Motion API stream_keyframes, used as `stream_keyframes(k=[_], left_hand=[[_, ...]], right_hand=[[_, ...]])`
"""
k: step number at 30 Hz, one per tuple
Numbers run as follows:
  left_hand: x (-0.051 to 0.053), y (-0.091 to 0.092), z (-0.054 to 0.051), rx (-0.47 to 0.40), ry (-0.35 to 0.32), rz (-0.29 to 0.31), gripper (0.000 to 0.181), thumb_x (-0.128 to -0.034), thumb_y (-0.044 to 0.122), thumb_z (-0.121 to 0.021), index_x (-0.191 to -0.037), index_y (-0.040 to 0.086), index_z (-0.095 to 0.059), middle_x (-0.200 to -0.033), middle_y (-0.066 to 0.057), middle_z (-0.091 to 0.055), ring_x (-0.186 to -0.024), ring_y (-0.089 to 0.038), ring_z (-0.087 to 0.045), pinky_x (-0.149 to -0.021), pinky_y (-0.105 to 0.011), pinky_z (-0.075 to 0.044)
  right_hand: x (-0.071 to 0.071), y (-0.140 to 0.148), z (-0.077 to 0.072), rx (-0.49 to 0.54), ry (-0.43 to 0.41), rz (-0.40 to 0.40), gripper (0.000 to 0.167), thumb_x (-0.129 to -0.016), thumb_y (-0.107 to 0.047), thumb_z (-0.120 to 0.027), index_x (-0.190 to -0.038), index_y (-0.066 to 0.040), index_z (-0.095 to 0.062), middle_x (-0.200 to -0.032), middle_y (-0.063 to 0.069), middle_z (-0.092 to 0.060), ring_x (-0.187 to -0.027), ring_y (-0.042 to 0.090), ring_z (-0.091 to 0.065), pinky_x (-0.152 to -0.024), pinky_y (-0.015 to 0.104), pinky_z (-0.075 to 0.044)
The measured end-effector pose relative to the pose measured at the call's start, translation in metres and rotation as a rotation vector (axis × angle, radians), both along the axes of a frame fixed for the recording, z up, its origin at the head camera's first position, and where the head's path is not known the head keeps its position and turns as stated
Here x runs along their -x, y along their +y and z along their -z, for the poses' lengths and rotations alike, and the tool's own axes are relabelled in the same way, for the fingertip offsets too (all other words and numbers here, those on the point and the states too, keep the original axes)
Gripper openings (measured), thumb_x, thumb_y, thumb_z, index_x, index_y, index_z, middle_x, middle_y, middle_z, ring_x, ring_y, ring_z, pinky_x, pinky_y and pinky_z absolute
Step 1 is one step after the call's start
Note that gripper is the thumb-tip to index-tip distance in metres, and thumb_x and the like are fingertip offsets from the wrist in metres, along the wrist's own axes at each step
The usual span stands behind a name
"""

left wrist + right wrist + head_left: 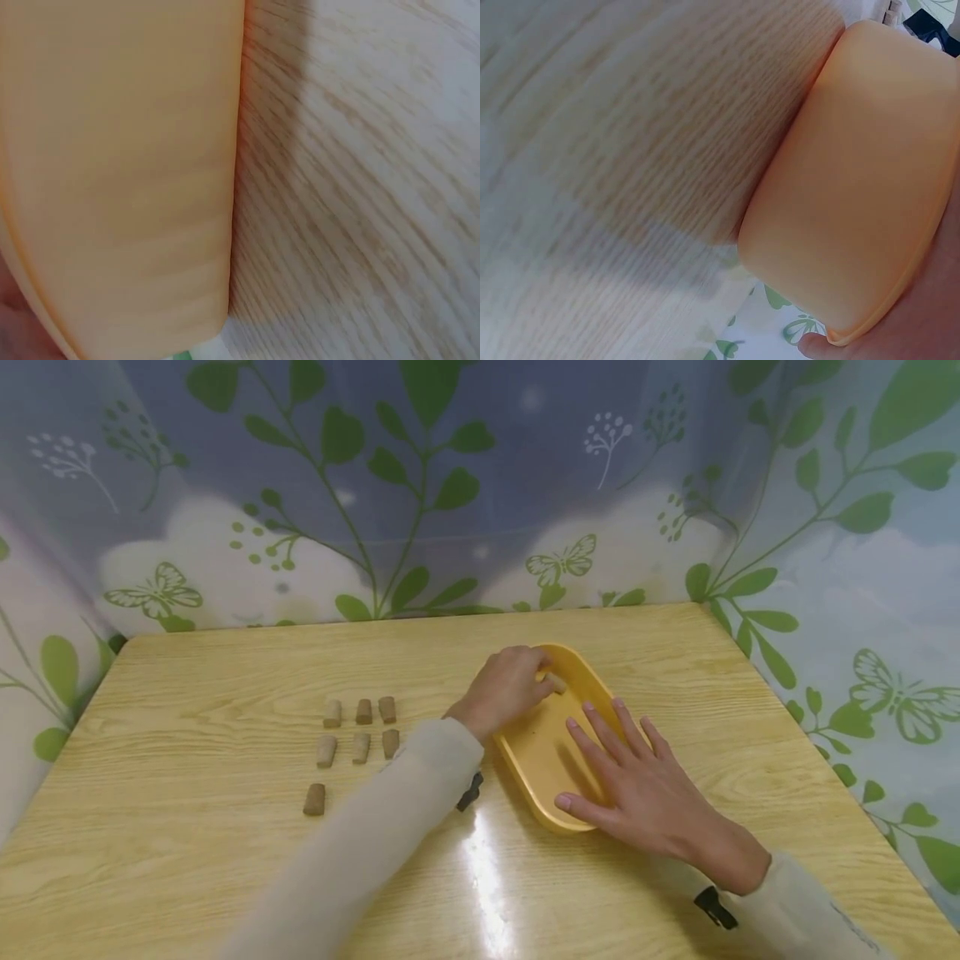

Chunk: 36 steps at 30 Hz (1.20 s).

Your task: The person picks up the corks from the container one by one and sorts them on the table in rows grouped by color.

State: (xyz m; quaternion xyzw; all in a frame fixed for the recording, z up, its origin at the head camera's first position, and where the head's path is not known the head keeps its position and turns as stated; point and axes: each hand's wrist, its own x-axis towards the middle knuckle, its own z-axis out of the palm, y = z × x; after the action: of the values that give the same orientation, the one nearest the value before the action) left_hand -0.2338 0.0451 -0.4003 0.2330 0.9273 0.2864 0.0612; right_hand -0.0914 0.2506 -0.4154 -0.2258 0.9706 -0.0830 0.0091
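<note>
In the head view my left hand (504, 692) reaches over the far left rim of a yellow plastic tray (536, 752). Between its thumb and fingers it pinches a small light-brown cork (556, 682) inside the tray. Fingers spread and fairly straight, my right hand (651, 795) lies over the tray's near right side. The left wrist view shows the tray's outer wall (135, 172), with only a sliver of hand at the edge. In the right wrist view, part of the right hand (900, 322) is along the tray's rim.
Left of the tray, several tapered corks stand or lie on the wooden table (187, 735): three in a back row, three in a middle row, and one darker cork (315, 799) nearer the front. A leaf-patterned curtain (480, 527) hangs behind the table.
</note>
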Motion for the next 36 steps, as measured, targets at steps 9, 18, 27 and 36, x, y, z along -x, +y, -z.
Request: stream_keyframes(k=[9,18,27,36], left_hand=[[-0.001,0.009,0.001,0.058,-0.008,-0.018,0.028,-0.1070,0.032,-0.073,-0.089,0.012,-0.068,-0.077,0.003,-0.058,-0.069,-0.012,-0.053,-0.063,-0.023,-0.047],[0.001,0.013,0.003,0.155,0.023,-0.001,0.028,-0.1084,0.032,-0.071,-0.088,0.013,-0.067,-0.080,0.002,-0.061,-0.070,-0.011,-0.056,-0.065,-0.023,-0.049],[0.001,0.013,0.006,0.167,0.069,0.034,0.014,-0.1094,0.024,-0.069,-0.113,0.013,-0.078,-0.111,0.002,-0.078,-0.098,-0.014,-0.070,-0.090,-0.029,-0.059],[0.001,0.012,0.006,0.160,0.064,0.050,0.021,-0.1070,0.032,-0.071,-0.103,0.011,-0.070,-0.099,0.000,-0.070,-0.088,-0.015,-0.062,-0.081,-0.028,-0.055]], right_hand=[[-0.001,0.000,0.001,-0.005,0.003,0.003,0.089,-0.105,-0.070,-0.054,-0.174,-0.020,-0.029,-0.183,0.013,-0.019,-0.169,0.047,-0.006,-0.130,0.075,-0.016],[0.000,0.000,0.000,-0.009,0.002,0.004,0.089,-0.105,-0.070,-0.054,-0.174,-0.020,-0.029,-0.183,0.013,-0.019,-0.169,0.047,-0.007,-0.130,0.075,-0.016],[0.000,0.000,0.001,-0.007,-0.001,0.001,0.089,-0.105,-0.070,-0.054,-0.175,-0.021,-0.027,-0.183,0.013,-0.019,-0.169,0.047,-0.008,-0.129,0.075,-0.016],[0.001,0.000,0.000,-0.011,-0.003,0.003,0.089,-0.106,-0.070,-0.054,-0.175,-0.020,-0.028,-0.182,0.013,-0.020,-0.169,0.048,-0.008,-0.129,0.075,-0.016]])
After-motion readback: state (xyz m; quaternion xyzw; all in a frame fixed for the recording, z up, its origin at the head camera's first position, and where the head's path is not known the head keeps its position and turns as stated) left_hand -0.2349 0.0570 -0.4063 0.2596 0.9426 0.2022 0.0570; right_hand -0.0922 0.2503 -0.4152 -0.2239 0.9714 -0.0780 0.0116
